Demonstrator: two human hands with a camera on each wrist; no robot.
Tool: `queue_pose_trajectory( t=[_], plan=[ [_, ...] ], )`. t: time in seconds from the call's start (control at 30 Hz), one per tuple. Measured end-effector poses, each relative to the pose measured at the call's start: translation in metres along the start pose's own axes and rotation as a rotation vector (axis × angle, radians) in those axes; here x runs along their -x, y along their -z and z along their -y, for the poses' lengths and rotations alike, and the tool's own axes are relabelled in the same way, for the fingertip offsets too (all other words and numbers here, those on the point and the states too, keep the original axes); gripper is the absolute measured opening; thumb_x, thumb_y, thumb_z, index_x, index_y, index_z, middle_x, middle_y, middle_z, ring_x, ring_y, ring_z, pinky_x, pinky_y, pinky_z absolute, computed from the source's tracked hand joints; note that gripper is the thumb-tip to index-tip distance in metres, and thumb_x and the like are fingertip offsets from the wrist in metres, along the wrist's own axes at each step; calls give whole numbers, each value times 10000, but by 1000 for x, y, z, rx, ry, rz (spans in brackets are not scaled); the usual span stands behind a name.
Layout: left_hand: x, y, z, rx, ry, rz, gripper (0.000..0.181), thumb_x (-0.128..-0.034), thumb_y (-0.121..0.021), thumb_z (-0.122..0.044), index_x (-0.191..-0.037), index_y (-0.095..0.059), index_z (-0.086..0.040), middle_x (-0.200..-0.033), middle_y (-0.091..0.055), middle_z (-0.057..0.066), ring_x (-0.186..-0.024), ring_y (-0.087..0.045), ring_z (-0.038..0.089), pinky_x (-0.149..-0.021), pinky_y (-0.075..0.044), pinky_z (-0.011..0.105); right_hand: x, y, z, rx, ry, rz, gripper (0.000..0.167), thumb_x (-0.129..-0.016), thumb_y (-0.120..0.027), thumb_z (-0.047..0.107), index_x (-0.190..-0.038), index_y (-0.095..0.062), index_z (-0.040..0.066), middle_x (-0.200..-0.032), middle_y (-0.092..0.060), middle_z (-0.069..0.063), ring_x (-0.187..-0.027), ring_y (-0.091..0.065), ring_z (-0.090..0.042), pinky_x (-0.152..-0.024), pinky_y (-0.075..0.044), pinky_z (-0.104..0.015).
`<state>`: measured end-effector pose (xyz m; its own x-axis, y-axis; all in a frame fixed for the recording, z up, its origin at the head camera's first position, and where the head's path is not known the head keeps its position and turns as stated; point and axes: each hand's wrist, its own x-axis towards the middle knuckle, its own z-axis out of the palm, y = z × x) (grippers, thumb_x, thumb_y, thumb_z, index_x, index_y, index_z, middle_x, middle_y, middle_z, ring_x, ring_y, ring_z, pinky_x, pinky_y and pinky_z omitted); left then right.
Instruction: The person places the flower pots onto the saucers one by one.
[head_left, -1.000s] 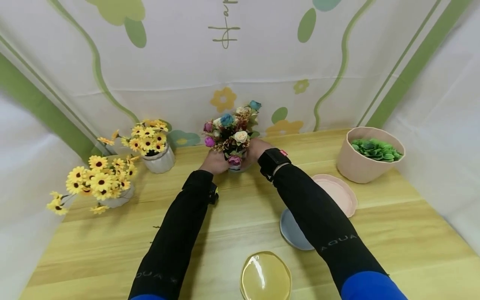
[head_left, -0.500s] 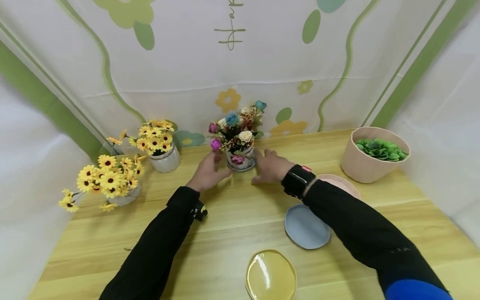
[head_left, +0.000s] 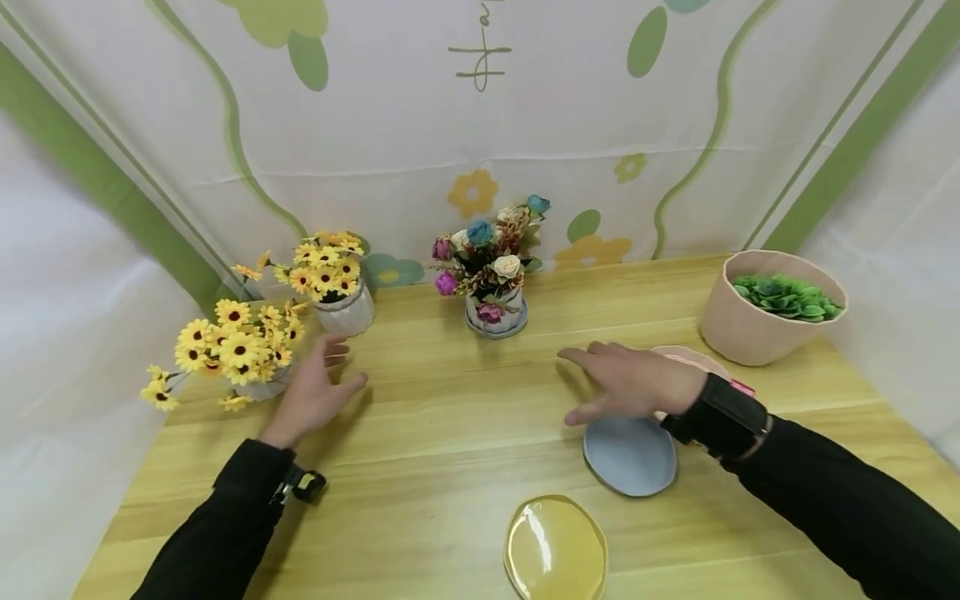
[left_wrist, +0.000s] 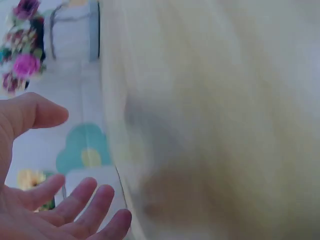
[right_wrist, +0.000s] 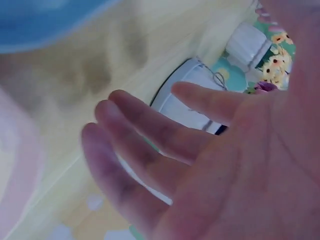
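Observation:
The pot of mixed artificial roses (head_left: 491, 267) stands on a small blue-grey saucer (head_left: 517, 327) at the back middle of the table, apart from both hands. My left hand (head_left: 311, 396) hovers with spread fingers just right of the nearer pot of yellow daisies (head_left: 240, 348) and holds nothing. Above the table, partly over the pink plate (head_left: 693, 358) and by the blue-grey plate (head_left: 630, 457), my right hand (head_left: 630, 379) reaches leftward with its fingers extended and nothing in them. In the right wrist view, the fingers partly cover the white rose pot (right_wrist: 187, 90).
A second daisy pot (head_left: 345, 312) stands at the back left. On the right is a large pink pot (head_left: 757, 325) with green leaves. A yellow plate (head_left: 557, 546) lies at the front. A printed white cloth (head_left: 420, 125) hangs behind the wooden table (head_left: 420, 483).
Both hands have let go of the rose pot and drawn apart, the left toward the daisies, the right toward the plates. The rose pot remains on its saucer.

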<state>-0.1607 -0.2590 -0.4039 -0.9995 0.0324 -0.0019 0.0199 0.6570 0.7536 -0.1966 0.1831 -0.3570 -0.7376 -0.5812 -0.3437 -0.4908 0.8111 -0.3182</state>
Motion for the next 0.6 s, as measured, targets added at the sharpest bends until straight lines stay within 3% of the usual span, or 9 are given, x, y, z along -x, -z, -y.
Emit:
queue_pose_trajectory(
  t=[0.23,0.43,0.6],
  plan=[
    [18,18,16,-6,94,-61,836,-1016,-673,-155,-1619,-151,94,-1555,-379,387,-1446,-406,537,-1209,-377,657,42,-11,-13,-73,5,0,1135,-836,-764,725,-1646,-333,57,-1519,-527,-252,-1352,-568,-382,-1026,-541,-502],
    [17,27,16,-41,185,-17,867,-1043,-627,-264,-1621,-128,148,-1628,-298,397,-1502,-328,560,-1237,-341,662,62,-25,-19,-125,26,-8,1166,-790,-842,669,-1631,-340,37,-1527,-508,-220,-1294,-553,-337,-954,-524,-433],
    [12,26,14,-44,222,48,1025,-1050,-619,-350,-1633,79,121,-1660,-149,442,-1531,-223,605,-1239,-284,717,74,-37,-15,-88,33,-8,1254,-681,-916,671,-1624,-357,62,-1523,-492,-161,-1214,-541,-278,-898,-515,-389]
  ],
)
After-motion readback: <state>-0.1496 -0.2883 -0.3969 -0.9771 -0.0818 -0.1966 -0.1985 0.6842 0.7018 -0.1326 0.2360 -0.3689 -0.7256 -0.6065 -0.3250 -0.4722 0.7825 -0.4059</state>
